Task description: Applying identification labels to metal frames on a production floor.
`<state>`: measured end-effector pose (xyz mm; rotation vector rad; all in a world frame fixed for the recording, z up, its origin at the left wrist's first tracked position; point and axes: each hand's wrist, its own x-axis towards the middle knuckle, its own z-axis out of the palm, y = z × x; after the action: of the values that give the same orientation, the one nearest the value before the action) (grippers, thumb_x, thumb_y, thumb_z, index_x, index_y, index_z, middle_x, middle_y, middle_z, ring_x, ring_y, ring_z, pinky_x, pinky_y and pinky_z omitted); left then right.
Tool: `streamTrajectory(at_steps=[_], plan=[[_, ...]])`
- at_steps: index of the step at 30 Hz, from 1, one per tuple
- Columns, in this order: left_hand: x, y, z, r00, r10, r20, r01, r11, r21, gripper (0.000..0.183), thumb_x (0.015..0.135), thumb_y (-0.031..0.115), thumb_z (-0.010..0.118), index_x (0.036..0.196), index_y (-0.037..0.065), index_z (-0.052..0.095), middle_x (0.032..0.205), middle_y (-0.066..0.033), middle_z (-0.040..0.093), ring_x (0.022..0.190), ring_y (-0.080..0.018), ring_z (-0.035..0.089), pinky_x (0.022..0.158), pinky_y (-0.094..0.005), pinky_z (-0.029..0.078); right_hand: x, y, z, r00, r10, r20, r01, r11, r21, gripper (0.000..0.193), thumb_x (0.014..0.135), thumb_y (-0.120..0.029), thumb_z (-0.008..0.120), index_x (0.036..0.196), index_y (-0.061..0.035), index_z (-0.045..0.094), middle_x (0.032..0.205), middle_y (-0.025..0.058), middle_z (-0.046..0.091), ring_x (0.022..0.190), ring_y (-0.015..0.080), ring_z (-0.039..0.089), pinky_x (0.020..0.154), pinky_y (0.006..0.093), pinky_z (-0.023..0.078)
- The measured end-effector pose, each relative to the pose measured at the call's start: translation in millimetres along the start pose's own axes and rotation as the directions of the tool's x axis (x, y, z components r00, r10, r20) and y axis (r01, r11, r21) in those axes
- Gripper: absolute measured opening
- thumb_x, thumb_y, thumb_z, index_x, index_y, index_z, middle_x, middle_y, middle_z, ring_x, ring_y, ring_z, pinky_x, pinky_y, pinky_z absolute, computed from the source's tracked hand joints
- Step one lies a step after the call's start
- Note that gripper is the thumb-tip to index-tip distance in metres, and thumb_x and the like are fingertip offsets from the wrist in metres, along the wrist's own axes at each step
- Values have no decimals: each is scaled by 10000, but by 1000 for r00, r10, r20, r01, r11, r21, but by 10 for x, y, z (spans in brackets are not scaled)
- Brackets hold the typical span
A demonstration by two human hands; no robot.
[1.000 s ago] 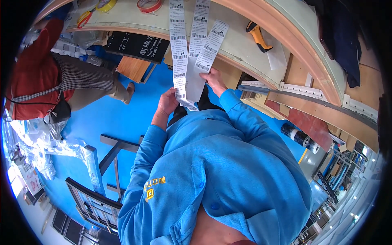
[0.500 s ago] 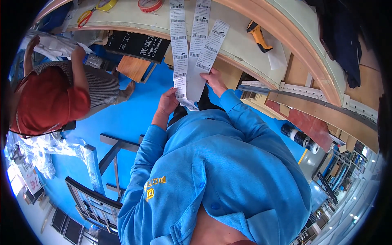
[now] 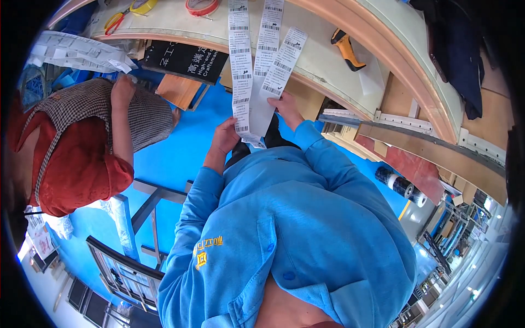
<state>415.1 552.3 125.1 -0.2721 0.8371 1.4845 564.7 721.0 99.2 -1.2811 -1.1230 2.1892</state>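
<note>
Blue floor (image 3: 180,147) is filling the middle of the view, with a blue long-sleeved work shirt (image 3: 295,240) taking up the lower centre as the person is looking down. Cream surface (image 3: 322,49) with a wood edge is curving across the top. A co-worker in a red top and checked apron (image 3: 82,142) is standing at left, one hand raised to a stack of white printed sheets (image 3: 76,52) at the surface's left end.

Three long white label strips (image 3: 257,65) are hanging from the surface edge down toward the person; the upper ends are lying on the surface, the lower ends are in the hands.

Left hand (image 3: 225,136): grip is clenched on the lower end of the strips, thumb over the paper, just below the surface edge. Right hand (image 3: 285,106): grip is pinching the rightmost strip partway up, fingers (image 3: 280,97) touching its lower edge. Both hands are close together, above the floor and in front of the surface.

A black sign board (image 3: 186,60) is hanging under the surface edge, left of the strips. A yellow-and-black handheld scanner (image 3: 345,48) is lying on the surface, well right of the strips. A red tape roll (image 3: 202,6) and a yellow tape roll (image 3: 143,5) are sitting at the far edge, with red-handled scissors (image 3: 114,22) beside the yellow one. A black-and-white roll (image 3: 402,187) is lying at right below the surface.
</note>
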Motion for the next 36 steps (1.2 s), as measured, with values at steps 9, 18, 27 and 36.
streamTrajectory(at_steps=[9, 18, 27, 36], plan=[[-21, -12, 20, 1000, 21, -23, -20, 1000, 13, 337, 829, 105, 482, 1127, -53, 490, 1123, -196, 563, 992, -276, 564, 904, -366, 419, 14, 51, -13, 1000, -14, 15, 14, 1000, -13, 330, 740, -27, 580, 1064, 36, 581, 962, 134, 633, 808, 201, 581, 715, 270, 468], [-5, -27, -80, 1000, 9, 1, -9, 1000, -7, 317, 833, 97, 473, 1110, -57, 491, 1097, -198, 568, 979, -275, 567, 897, -367, 425, -27, 38, 46, 1000, -23, -21, 23, 1000, -17, 336, 724, -7, 578, 1058, 36, 586, 943, 131, 635, 800, 199, 581, 713, 263, 469], [-40, -11, -27, 1000, -17, 6, 17, 1000, -8, 358, 847, 84, 444, 1173, -61, 460, 1141, -187, 552, 985, -253, 561, 885, -340, 429, -45, 59, 46, 997, -78, -10, 78, 996, 44, 324, 710, 2, 581, 1032, 36, 596, 908, 120, 642, 771, 195, 589, 696, 249, 471], [-72, 0, 34, 1000, -1, -26, 2, 1000, 22, 358, 846, 90, 436, 1170, -61, 459, 1143, -189, 549, 990, -251, 556, 899, -348, 419, -99, 8, 104, 999, -23, -34, 25, 998, 63, 289, 728, -24, 592, 1011, 31, 605, 876, 112, 645, 738, 181, 590, 656, 234, 471]])
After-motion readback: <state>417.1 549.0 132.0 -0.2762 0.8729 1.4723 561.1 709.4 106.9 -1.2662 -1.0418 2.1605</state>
